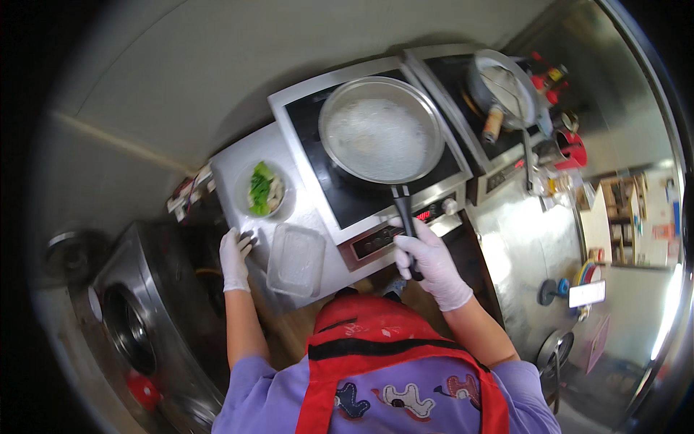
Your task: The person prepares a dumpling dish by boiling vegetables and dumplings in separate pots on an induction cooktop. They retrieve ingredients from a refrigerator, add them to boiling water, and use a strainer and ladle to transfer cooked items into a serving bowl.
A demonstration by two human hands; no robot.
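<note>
My right hand (428,260), in a thin white glove, grips the black handle (405,209) of a metal pan (328,146). The pan sits on an induction cooktop (314,179) and holds bubbling, foamy liquid (379,135). My left hand (235,257), gloved too, is at the left edge of the steel counter (303,195) with its fingers apart and nothing seen in it. Just right of that hand lies a clear plastic tray (296,260) with a wet-looking bottom. Beyond it stands a clear round bowl (241,190) of green leaves (262,187) and pale pieces of food.
To the right, a second cooktop (455,76) bears another pan (480,70) with a wire strainer in it. Bottles with red caps (553,81) stand behind. A steel worktop (509,249) runs along the right. A steel appliance (162,282) is at lower left.
</note>
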